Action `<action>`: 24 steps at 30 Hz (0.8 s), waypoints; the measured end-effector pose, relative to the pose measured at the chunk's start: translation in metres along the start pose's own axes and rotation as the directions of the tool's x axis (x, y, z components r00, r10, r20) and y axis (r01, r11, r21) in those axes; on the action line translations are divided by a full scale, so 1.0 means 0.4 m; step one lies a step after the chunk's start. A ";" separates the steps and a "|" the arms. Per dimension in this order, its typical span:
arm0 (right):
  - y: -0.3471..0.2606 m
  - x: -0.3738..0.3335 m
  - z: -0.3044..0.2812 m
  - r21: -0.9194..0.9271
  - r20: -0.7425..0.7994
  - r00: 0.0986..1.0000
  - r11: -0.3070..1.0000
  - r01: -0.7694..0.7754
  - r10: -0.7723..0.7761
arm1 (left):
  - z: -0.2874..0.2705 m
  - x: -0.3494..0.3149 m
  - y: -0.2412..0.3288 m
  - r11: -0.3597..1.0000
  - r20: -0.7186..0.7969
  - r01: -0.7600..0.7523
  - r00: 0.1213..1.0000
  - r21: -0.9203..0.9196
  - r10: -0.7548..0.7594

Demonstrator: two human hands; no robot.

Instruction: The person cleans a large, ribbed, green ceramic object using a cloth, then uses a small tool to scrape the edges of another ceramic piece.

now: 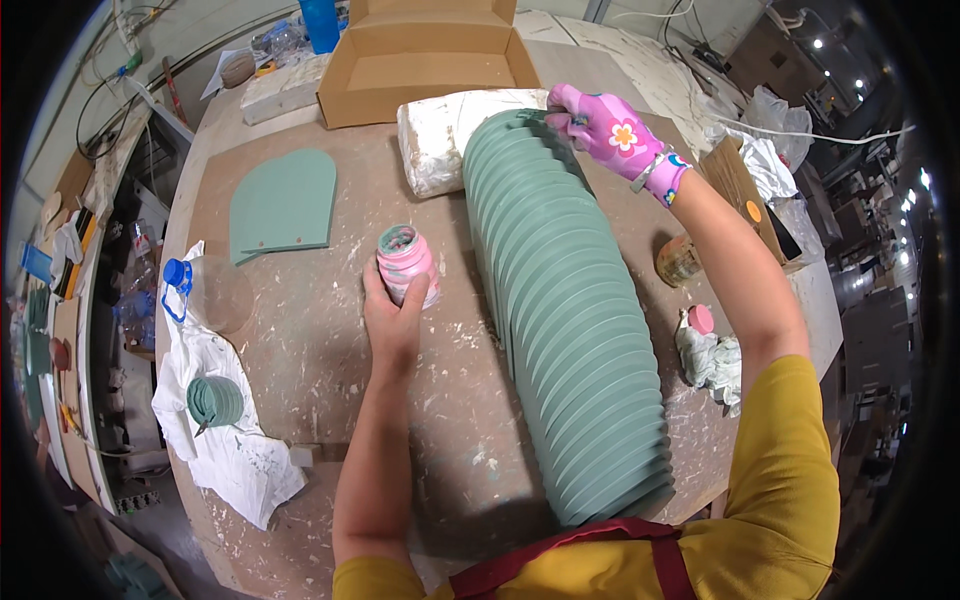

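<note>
My bare left hand (396, 325) is wrapped around a pink jar (405, 262), which stands uncapped with greenish residue inside its mouth. In a pink flowered glove, my right hand (600, 125) is at the far end of a long row of sage-green arched boards (570, 320). Its fingers are pinched together against the edge of the farthest boards; whatever they hold is too hidden to name. The boards lean one behind another, running from near my apron to a white wrapped block (430, 150) at the back. One more green arched board (285, 200) lies flat at the left.
An open cardboard box (430, 70) stands at the back. On the left are a clear jug with a blue cap (178, 275) and a green roll (215, 400) on white cloth (235, 465). To the right sit a stained jar (680, 260), a pink lid (700, 319) and a crumpled rag (710, 362).
</note>
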State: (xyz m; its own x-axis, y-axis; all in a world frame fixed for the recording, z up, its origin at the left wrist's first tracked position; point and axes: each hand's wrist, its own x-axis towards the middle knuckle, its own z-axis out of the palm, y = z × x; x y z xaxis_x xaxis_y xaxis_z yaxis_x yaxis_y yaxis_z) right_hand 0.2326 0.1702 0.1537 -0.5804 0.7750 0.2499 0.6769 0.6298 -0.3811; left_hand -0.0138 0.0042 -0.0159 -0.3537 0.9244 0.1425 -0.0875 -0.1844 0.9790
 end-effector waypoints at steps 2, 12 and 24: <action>-0.025 0.014 -0.010 -0.002 0.081 0.995 0.998 -0.066 0.066 | -0.002 -0.002 0.001 1.000 0.001 0.011 1.000 -0.026 -0.011; 0.023 0.063 0.011 0.223 0.193 0.978 0.967 -0.126 0.083 | -0.006 -0.001 -0.004 0.999 0.013 0.029 1.000 -0.015 -0.029; 0.020 0.145 0.016 0.104 0.279 0.956 0.993 0.059 -0.086 | 0.004 -0.004 0.010 0.998 0.015 0.029 0.999 -0.052 -0.029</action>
State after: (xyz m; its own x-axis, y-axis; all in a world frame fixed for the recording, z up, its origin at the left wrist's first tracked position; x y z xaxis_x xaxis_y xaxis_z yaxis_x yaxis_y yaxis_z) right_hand 0.2017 0.2199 0.1596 -0.7397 0.6725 0.0231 0.5907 0.6654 -0.4565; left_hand -0.0121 0.0025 -0.0121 -0.3374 0.9341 0.1166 -0.1462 -0.1743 0.9738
